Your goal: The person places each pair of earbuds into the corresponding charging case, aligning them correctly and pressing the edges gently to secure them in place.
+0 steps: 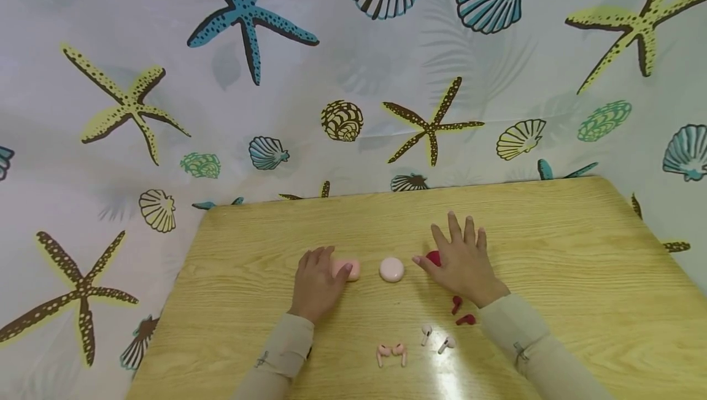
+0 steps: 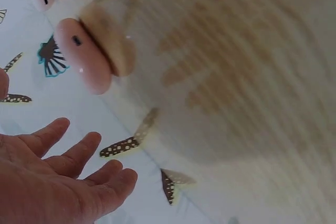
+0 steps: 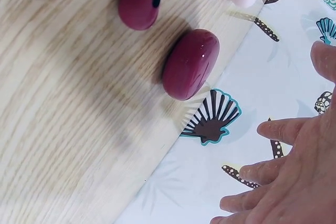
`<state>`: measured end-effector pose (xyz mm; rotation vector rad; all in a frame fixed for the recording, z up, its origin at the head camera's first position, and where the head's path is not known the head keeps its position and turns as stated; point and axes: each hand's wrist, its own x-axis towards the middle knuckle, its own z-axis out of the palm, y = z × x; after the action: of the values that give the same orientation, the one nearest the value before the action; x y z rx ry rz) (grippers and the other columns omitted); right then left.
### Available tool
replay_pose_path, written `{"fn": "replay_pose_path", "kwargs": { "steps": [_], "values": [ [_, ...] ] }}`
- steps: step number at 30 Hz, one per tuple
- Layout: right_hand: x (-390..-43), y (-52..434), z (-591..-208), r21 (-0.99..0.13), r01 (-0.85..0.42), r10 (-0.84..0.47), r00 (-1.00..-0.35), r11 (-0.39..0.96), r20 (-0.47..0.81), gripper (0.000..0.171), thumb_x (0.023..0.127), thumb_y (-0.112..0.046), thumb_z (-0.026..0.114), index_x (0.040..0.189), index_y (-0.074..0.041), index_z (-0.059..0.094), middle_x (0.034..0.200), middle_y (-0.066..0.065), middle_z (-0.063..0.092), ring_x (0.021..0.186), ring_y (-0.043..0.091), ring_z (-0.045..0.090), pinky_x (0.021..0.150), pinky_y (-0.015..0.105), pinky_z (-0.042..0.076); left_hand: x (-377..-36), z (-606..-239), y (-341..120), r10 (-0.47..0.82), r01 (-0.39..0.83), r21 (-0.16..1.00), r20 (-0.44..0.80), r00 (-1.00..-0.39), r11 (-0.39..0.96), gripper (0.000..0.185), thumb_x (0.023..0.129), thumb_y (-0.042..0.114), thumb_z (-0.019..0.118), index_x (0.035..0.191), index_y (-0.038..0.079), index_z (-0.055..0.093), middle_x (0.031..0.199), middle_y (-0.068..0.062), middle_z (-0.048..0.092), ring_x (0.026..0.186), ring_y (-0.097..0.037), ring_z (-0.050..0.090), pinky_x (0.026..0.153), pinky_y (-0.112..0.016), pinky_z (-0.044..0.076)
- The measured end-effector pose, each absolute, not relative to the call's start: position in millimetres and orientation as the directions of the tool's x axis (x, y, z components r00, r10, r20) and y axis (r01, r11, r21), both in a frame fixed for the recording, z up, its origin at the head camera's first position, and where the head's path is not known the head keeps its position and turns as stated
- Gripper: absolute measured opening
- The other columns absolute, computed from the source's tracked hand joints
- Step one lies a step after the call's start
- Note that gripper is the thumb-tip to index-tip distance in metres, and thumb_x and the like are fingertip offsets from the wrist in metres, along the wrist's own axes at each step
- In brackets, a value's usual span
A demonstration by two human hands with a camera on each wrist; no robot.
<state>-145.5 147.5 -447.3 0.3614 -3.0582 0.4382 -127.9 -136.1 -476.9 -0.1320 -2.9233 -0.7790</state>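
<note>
Little pink earbuds (image 1: pixel 391 352) lie low in the frame, nearest us.
Above them, left hand (image 1: pixel 316 283) and right hand (image 1: pixel 463 260) spread flat, holding nothing, over pink case (image 1: pixel 349 269) and red case (image 1: pixel 434 257): light, smooth, slippery; pinch the sides.

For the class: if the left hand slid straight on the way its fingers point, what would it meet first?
The left hand would probably meet the peach-pink case first; its fingertips already seem to be at it, though whether they touch is unclear.
</note>
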Motion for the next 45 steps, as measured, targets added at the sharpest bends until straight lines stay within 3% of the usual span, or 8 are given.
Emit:
{"fn": "replay_pose_path", "kwargs": {
  "steps": [6, 10, 17, 29, 45],
  "values": [
    [-143, 148, -446, -0.275, -0.224, -0.220, -0.974, 0.935, 0.048, 0.076, 0.090, -0.060, 0.050, 0.142, -0.005, 0.043, 0.155, 0.030, 0.020, 0.139, 0.060, 0.015, 0.108, 0.073, 0.014, -133, -490, -144, -0.032, -0.037, 0.466, -0.019, -0.999, 0.884, 0.061, 0.096, 0.046, 0.050, 0.135, -0.002, 0.049, 0.144, -0.024, 0.042, 0.140, -0.048, 0.026, 0.111, -0.064, 0.024],
    [-142, 150, -445, -0.273, -0.222, -0.218, -0.975, 0.936, 0.048, 0.076, 0.090, -0.060, 0.050, 0.142, -0.005, 0.043, 0.155, 0.030, 0.021, 0.139, 0.060, 0.015, 0.108, 0.073, 0.013, -135, -493, -145, -0.029, -0.049, 0.457, -0.051, -0.998, 0.888, 0.063, 0.095, 0.046, 0.050, 0.133, -0.004, 0.051, 0.144, -0.026, 0.041, 0.140, -0.049, 0.023, 0.112, -0.064, 0.022],
    [-143, 151, -445, -0.284, -0.222, -0.217, -0.975, 0.933, 0.048, 0.075, 0.090, -0.060, 0.051, 0.141, -0.005, 0.044, 0.154, 0.031, 0.021, 0.139, 0.060, 0.014, 0.108, 0.074, 0.013, -138, -497, -142, 0.002, -0.021, 0.417, -0.053, -0.999, 0.909, 0.058, 0.094, 0.045, 0.054, 0.129, -0.001, 0.054, 0.143, -0.027, 0.041, 0.139, -0.051, 0.026, 0.108, -0.067, 0.025],
    [-142, 151, -449, -0.280, -0.219, -0.216, -0.975, 0.935, 0.042, 0.076, 0.089, -0.061, 0.050, 0.141, -0.005, 0.044, 0.154, 0.031, 0.021, 0.139, 0.060, 0.015, 0.108, 0.073, 0.013, -140, -498, -137, 0.003, -0.024, 0.456, -0.059, -0.998, 0.890, 0.048, 0.093, 0.039, 0.057, 0.128, 0.007, 0.057, 0.145, -0.018, 0.043, 0.140, -0.047, 0.026, 0.108, -0.067, 0.026],
    [-141, 152, -452, -0.279, -0.219, -0.216, -0.975, 0.935, 0.042, 0.077, 0.089, -0.062, 0.050, 0.141, -0.005, 0.045, 0.155, 0.030, 0.021, 0.139, 0.059, 0.016, 0.108, 0.073, 0.013, -139, -495, -135, -0.014, -0.029, 0.493, -0.034, -0.999, 0.869, 0.040, 0.088, 0.036, 0.066, 0.113, 0.006, 0.060, 0.140, -0.016, 0.048, 0.138, -0.043, 0.031, 0.107, -0.064, 0.026]
  ]
}}
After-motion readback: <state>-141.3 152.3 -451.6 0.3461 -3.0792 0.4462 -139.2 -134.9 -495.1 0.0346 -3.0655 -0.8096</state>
